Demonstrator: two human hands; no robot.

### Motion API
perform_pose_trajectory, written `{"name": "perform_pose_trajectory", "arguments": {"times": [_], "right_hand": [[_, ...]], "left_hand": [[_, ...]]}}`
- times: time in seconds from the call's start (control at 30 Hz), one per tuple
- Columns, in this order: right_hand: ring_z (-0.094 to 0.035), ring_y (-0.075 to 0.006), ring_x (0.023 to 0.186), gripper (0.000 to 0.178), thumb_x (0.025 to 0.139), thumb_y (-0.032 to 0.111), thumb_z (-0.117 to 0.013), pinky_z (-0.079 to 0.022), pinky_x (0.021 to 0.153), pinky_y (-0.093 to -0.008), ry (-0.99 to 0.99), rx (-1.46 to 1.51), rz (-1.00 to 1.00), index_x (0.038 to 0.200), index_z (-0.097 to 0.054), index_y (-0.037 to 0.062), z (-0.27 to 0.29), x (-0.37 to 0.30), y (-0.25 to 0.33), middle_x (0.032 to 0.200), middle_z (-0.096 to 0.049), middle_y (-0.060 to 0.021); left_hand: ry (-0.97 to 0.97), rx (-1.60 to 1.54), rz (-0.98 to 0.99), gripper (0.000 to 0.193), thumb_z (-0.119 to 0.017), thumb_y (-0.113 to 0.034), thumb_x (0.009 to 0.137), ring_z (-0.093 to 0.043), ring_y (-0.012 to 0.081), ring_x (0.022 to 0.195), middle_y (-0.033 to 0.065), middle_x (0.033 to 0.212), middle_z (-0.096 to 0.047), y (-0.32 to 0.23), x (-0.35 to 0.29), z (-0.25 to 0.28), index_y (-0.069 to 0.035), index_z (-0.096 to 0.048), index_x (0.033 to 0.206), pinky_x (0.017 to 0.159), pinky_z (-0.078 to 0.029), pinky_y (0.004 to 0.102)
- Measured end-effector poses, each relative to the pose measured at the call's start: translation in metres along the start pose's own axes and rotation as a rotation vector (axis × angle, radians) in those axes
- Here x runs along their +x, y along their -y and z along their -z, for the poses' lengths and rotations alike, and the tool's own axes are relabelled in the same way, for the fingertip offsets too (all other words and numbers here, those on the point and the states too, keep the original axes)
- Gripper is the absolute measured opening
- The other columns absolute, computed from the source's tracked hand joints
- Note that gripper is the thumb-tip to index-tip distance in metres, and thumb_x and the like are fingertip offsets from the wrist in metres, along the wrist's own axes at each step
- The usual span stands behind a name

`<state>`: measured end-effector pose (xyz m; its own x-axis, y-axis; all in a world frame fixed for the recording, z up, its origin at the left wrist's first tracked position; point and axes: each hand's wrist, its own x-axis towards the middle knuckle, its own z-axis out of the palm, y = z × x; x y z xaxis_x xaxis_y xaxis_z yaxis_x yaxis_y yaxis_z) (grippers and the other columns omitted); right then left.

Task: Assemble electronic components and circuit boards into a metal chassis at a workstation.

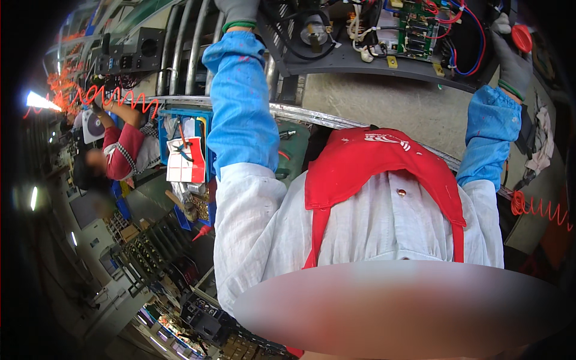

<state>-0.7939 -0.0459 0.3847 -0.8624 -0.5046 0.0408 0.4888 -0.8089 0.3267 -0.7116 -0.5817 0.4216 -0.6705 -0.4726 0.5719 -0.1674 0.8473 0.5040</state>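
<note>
The left hand (pixel 238 11), in a grey glove, reaches to the top edge, mostly cut off, so whether it grips anything cannot be told. It lies at the dark chassis (pixel 360 60), beside a black cable loop (pixel 309 45). The right hand (pixel 511 57), also gloved, is closed around a red round part (pixel 522 38) at the chassis's right end, near the green board (pixel 420 27) with red and blue wires (pixel 465 42).

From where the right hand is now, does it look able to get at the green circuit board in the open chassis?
Probably yes: the right hand, gloved and beside a red round part, sits just right of the green circuit board; only loose red and blue wires lie between.
</note>
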Motion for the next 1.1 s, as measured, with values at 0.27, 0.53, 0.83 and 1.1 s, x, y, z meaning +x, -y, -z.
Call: {"name": "perform_pose_trajectory", "arguments": {"times": [0.27, 0.53, 0.83, 1.1], "right_hand": [[-0.043, -0.0309, 0.102, 0.061, 0.087, 0.025, -0.048, -0.038, 0.088, -0.0448, 0.015, -0.254, 0.066, 0.135, -0.034, -0.0099, 0.005, 0.006, 0.01, 0.116, -0.042, -0.0207], [-0.044, -0.0321, 0.104, 0.063, 0.089, 0.025, -0.047, -0.038, 0.091, -0.0446, 0.057, -0.279, 0.022, 0.136, -0.032, -0.0123, 0.008, 0.014, 0.016, 0.117, -0.043, -0.0216], [-0.044, -0.0282, 0.106, 0.071, 0.079, 0.014, -0.049, -0.038, 0.091, -0.0395, 0.044, -0.33, 0.082, 0.139, -0.031, -0.0181, 0.01, 0.007, 0.016, 0.117, -0.044, -0.0195], [-0.043, -0.0287, 0.106, 0.071, 0.078, 0.012, -0.049, -0.038, 0.092, -0.0393, 0.061, -0.317, 0.106, 0.139, -0.03, -0.0195, 0.012, 0.008, 0.003, 0.115, -0.043, -0.0199]], "left_hand": [[0.041, 0.12, 0.044, 0.024, -0.052, -0.016, 0.079, -0.064, 0.0451, 0.088, 0.0256, 0.087, -0.067, -0.004, 0.009, -0.005, -0.004, -0.063, 0.096, 0.078, -0.05, 0.051], [0.09, 0.111, 0.015, 0.025, -0.052, -0.016, 0.08, -0.064, 0.0439, 0.091, 0.0261, 0.09, -0.067, 0.002, 0.019, 0.0, -0.003, -0.062, 0.099, 0.078, -0.051, 0.0488], [0.574, -0.63, 0.169, 0.026, -0.06, -0.013, 0.091, -0.059, 0.0131, 0.078, 0.009, 0.093, -0.063, -0.014, 0.011, 0.038, 0.003, -0.054, 0.111, 0.066, -0.05, 0.0281], [0.547, -0.581, 0.149, 0.028, -0.062, -0.013, 0.09, -0.058, 0.0127, 0.079, 0.0082, 0.094, -0.063, 0.001, 0.018, 0.03, 0.003, -0.055, 0.112, 0.067, -0.05, 0.0279]]}}
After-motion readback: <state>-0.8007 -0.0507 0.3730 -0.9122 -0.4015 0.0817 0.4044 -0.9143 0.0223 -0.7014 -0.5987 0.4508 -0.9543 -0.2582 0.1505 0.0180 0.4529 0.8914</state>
